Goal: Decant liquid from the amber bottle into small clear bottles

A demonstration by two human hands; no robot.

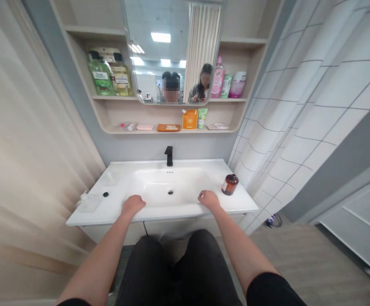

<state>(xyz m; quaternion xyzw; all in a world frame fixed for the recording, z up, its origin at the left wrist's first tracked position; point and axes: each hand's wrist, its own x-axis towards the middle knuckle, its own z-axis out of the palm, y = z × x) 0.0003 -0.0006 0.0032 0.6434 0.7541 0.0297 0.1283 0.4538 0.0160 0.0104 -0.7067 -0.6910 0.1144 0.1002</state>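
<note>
In the head view, the left hand (133, 205) and right hand (209, 199) rested loosely curled on the front rim of the white washbasin (172, 213), grasping nothing. Right of the basin stood an amber bottle (230, 185); toiletry bottles (218, 78) crowded the shelves (115, 112) beyond it, and left of it lay a translucent item (89, 203) — too faint to make out.
</note>
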